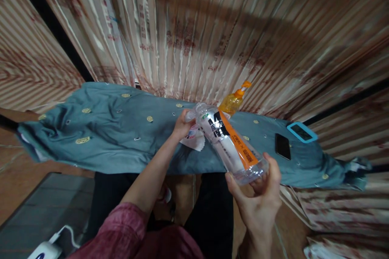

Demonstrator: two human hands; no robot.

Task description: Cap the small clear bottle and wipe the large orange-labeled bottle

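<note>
A large clear plastic bottle point(221, 151) with an orange and black label is tilted in front of me, above the cloth. My right hand point(261, 198) grips its base, thumb on the near side and fingers around the far side. At the other end, my left hand point(182, 125) is closed on the bottle's narrow clear end; its fingertips are partly hidden. Below that end lies a white piece with a zigzag edge and coloured print point(194, 139), partly covered. An orange pump bottle point(232, 103) stands just behind the clear bottle, partly hidden by it.
A green-blue patterned cloth point(121, 141) covers the narrow table. To the right lie a dark phone point(283, 146) and a light-blue framed device point(302, 132). Striped printed sheeting point(188, 28) rises directly behind. At lower left, a white device with a cable point(45, 251) rests on a grey surface.
</note>
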